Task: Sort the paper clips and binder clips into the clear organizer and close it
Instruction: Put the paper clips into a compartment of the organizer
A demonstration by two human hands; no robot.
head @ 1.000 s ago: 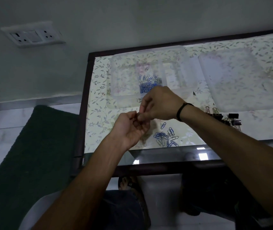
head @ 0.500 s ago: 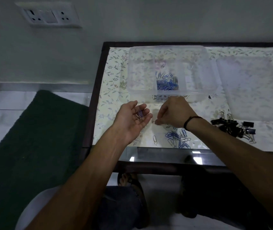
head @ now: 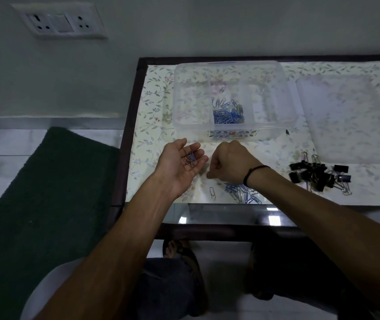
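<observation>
A plain pale wall carries a white plastic switch-and-socket plate. Below it, a dark-framed glass-topped table with floral leaf-patterned paper beneath the glass stands on a white tiled floor, beside a dark green rug. The light is dim.

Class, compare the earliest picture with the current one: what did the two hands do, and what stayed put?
The hands separated. The right hand left the left hand and dropped toward the loose paper clips on the table. The left palm turned up, cradling a few clips. The organizer, its lid and the binder clips lie as before.
</observation>
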